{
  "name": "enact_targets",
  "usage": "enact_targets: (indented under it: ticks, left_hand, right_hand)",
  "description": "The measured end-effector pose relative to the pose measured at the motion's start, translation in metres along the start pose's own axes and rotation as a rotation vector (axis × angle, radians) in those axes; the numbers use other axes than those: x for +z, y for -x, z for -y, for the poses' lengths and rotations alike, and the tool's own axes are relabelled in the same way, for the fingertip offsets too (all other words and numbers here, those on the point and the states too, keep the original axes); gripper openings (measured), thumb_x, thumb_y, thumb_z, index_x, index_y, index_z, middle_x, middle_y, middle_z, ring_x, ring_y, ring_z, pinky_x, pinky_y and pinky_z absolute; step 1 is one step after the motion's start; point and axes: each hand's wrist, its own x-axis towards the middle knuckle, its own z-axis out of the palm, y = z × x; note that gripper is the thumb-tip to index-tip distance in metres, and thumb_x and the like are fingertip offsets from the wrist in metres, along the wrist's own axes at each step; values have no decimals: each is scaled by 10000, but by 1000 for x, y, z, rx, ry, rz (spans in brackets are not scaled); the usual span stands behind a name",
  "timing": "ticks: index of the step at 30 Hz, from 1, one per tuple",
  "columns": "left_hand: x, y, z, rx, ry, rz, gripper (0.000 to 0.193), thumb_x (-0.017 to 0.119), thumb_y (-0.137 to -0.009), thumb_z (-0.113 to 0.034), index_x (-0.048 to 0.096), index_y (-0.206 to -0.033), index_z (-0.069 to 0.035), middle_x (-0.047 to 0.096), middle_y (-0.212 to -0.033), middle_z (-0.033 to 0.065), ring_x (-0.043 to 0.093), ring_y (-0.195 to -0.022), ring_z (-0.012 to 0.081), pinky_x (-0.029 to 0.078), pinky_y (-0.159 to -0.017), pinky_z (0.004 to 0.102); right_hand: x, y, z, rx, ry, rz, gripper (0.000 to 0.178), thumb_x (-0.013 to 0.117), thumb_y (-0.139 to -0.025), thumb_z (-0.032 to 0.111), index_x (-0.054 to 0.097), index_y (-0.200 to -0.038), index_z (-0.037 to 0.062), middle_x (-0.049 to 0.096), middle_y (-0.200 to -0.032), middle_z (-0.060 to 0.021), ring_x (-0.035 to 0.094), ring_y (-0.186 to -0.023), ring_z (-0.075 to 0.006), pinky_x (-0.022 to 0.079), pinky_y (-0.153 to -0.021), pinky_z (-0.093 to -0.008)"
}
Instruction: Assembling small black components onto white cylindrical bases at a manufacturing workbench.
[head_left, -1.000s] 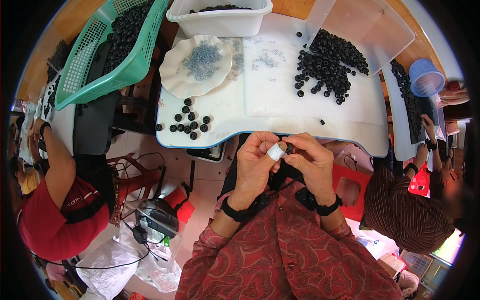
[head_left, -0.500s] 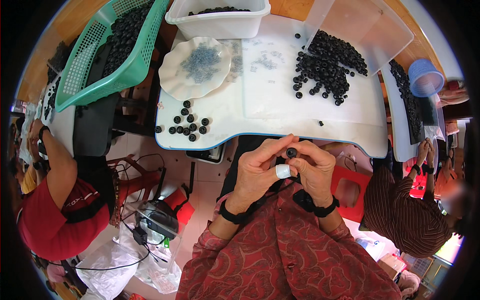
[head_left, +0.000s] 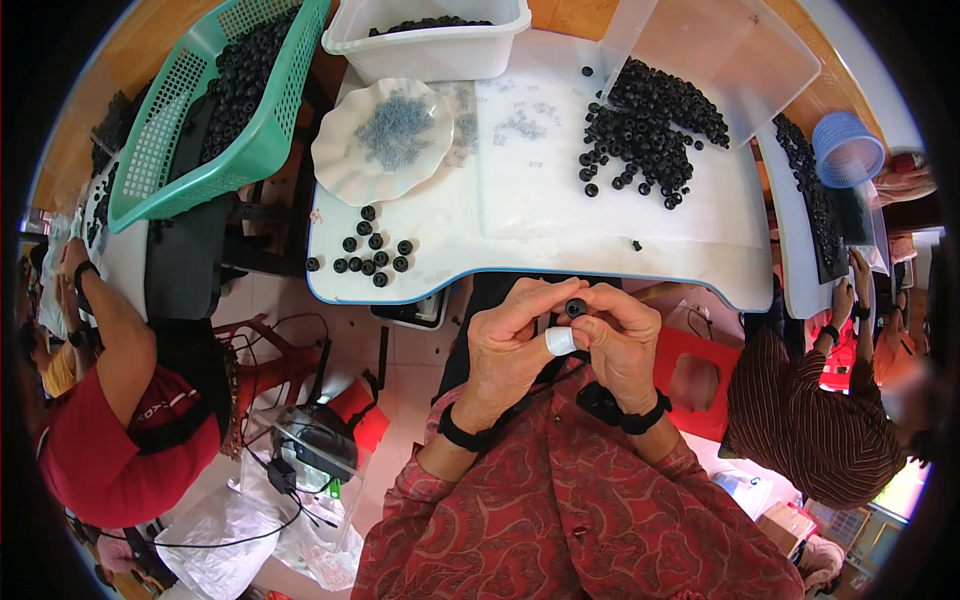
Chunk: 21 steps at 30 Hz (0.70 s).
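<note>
My left hand and my right hand meet just off the table's front edge. Between their fingertips they pinch a small round black part with a hole in its face. White tape wraps my left thumb. Beyond the hands, on the white table, a loose group of similar black parts lies at the left. A larger heap of them spreads at the right. Small clear pieces fill the middle of a wavy-rimmed cream plate.
A white tub and a tipped clear bin stand at the back. One green basket holds black parts at the left. Co-workers sit on both sides, one in a red shirt, another in a striped shirt.
The view has shifted slightly, so the table and hands appear a little displaced. Both hands keep the black part between their fingertips, with only slight finger movement.
</note>
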Motion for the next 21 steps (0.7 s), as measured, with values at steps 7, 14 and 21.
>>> enact_targets:
  ticks: [7, 14, 21]
  left_hand:
    - [3, 2, 1, -46, 10, 28, 591, 767, -754, 8, 565, -1309, -24, 607, -1221, 119, 559, -1049, 151, 459, -897, 263]
    - [6, 1, 2, 12, -28, 44, 616, 769, -760, -7, 536, -1331, -9, 582, -1281, 152, 551, -1120, 178, 442, -974, 296]
    - [10, 2, -5, -70, -103, 17, 613, 719, -807, 33, 477, -1370, 22, 570, -1295, 152, 538, -1175, 194, 419, -1030, 333]
  right_hand:
    - [-2, -3, 3, -10, -16, 13, 219, 672, -840, -61, 648, -1058, -53, 660, -993, -127, 635, -790, -143, 514, -699, -239]
    - [-3, -3, 8, 6, -27, 12, 236, 683, -837, -51, 644, -1069, -51, 662, -966, -93, 623, -793, -112, 504, -705, -220]
    - [2, -3, 10, 8, -53, -17, 275, 692, -838, -39, 627, -1104, -60, 644, -959, -63, 579, -768, -85, 481, -694, -202]
